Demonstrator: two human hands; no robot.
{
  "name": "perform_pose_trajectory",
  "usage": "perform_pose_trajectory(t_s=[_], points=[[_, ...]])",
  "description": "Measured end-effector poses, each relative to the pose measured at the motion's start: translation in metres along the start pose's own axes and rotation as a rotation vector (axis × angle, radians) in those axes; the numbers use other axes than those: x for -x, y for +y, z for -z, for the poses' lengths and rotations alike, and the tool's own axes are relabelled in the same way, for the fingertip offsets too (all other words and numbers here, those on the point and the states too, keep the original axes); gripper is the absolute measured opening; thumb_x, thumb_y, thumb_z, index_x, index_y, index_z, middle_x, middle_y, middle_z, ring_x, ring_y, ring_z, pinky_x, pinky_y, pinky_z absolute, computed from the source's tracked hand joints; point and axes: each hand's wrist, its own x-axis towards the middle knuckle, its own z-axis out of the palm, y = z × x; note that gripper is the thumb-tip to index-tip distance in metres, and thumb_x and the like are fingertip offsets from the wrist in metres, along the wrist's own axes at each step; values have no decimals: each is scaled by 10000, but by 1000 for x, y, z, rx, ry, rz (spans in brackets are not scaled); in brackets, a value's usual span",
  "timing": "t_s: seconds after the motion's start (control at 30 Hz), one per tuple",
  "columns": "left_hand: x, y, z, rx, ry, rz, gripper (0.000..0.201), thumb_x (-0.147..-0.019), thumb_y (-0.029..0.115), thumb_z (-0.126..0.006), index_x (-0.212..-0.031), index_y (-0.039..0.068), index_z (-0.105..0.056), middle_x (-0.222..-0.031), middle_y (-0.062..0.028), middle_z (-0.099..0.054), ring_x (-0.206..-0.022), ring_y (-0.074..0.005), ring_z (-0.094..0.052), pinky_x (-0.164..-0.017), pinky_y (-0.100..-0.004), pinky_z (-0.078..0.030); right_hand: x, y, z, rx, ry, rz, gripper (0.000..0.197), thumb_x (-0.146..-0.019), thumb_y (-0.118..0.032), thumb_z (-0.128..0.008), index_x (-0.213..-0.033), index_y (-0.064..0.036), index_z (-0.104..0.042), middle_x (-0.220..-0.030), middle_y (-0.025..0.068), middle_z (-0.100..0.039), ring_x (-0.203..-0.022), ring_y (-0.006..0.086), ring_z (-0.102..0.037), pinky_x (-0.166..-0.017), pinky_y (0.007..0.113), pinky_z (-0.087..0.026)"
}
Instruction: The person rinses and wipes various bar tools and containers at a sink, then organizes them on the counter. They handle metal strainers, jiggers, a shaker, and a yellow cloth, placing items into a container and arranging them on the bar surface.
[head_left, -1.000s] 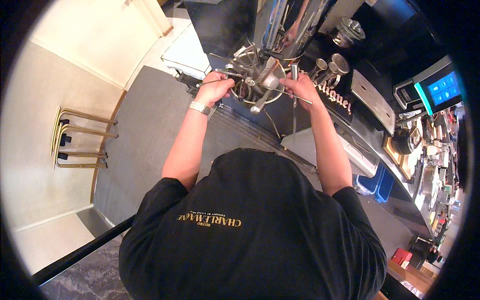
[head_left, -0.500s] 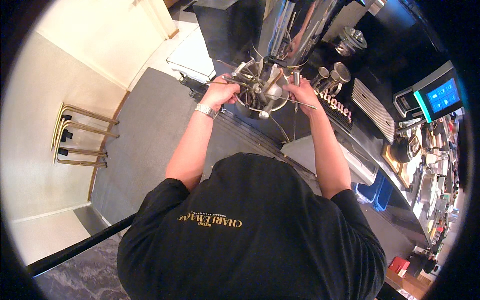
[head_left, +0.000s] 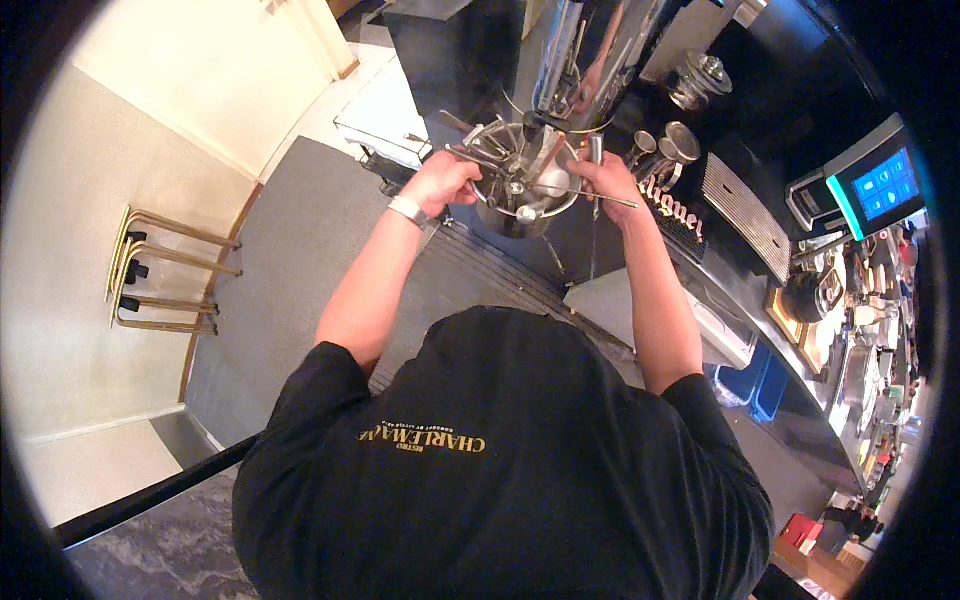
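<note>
A round metal bucket (head_left: pixel 505 218) is held out in front of my chest, over the edge of the black counter (head_left: pixel 640 250). Several metal utensils (head_left: pixel 520 165) stick out of it in all directions. My left hand (head_left: pixel 440 182), with a pale band on the wrist, grips the bucket's left rim. At the right rim my right hand (head_left: pixel 612 180) is closed, with a thin metal rod (head_left: pixel 628 203) poking out from under its fingers. My black shirt hides everything below my arms.
A tall shiny metal column (head_left: pixel 590 50) rises just behind the bucket. Metal cups (head_left: pixel 680 142) and a lit touch screen (head_left: pixel 882 185) stand on the counter to the right. A blue bin (head_left: pixel 755 385) sits below, gold wire racks (head_left: pixel 160 270) lean at the left wall, and a grey mat (head_left: pixel 290 250) covers the floor.
Both hands have carried the bucket a little forward, closer to the shiny column. The grip of each hand looks the same.
</note>
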Motion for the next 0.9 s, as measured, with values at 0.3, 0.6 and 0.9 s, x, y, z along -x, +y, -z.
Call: perform_pose_trajectory(t_s=[0.3, 0.6, 0.9], points=[[-1, 4, -5, -14, -13, -7, 108, -865, 72, -631, -942, -3, -623, -711, -31, -606, -603, -141, -604, -581, -304, -577, -2, 12, -1, -24, -26, 24, 164, -830, -173, -739, -900, -64, -639, -664, -13, -576, -515, 78, -488, -451, 252, -375], [7, -7, -4, 16, 80, -18, 125, -878, 106, -646, -956, 24, -592, -704, -18, -568, -594, -119, -592, -549, -313, -567, 6, 16, -5, -29, -15, -3, 188, -850, -209, -745, -860, -74, -615, -655, -15, -559, -519, 83, -495, -458, 249, -385], [21, -11, -15, 30, 133, -71, 169, -861, 123, -650, -968, 9, -588, -721, -41, -587, -561, -127, -595, -488, -267, -541, 4, 10, -2, -11, -29, -23, 176, -852, -188, -754, -919, -82, -630, -680, -51, -533, -560, 55, -465, -498, 222, -353]])
